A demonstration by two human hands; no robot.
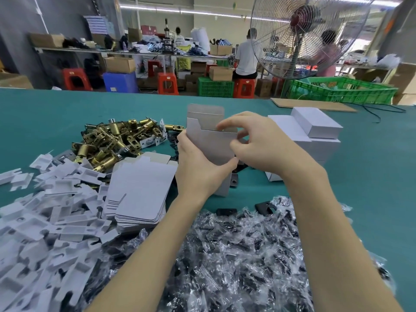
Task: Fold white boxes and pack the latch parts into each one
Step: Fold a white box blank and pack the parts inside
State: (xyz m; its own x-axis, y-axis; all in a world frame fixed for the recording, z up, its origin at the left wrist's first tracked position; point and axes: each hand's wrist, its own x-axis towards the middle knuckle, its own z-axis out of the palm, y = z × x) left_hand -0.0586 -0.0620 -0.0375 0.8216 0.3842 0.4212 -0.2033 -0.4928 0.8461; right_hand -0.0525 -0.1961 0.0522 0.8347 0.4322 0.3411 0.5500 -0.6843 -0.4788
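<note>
Nearest: heap of small clear plastic bags of dark hardware, spread across the green table covering. To its left, scattered white die-cut card inserts and a stack of flat white box blanks.

Mid-field, above the table: partly erected white cardboard box, upright, top end open, tuck flap raised. Left hand curled round the lower body, thumb across the near panel. Right hand pinching the upper right edge, thumb and forefinger closed on the card at the mouth.

Recommended handling for the step in hand, judged to be squaring the box and folding the top flaps:
- Keep the left grip low and light, to avoid crushing the panels.
- Fold the small side flaps inward before lowering the tuck flap.
- Crease along the scored lines only.
- Leave the mouth open until the latch parts are inside.

Behind the box: pile of brass-coloured metal latch parts, left. Stacked closed white boxes, right. Farther off: flat brown cardboard sheet, green plastic crate, large metal fan.

Not determinable: state of the bottom closure, covered by the left hand; contents of the box, if any; dark flat pieces under the hands, mostly covered; contents of the individual bags.
</note>
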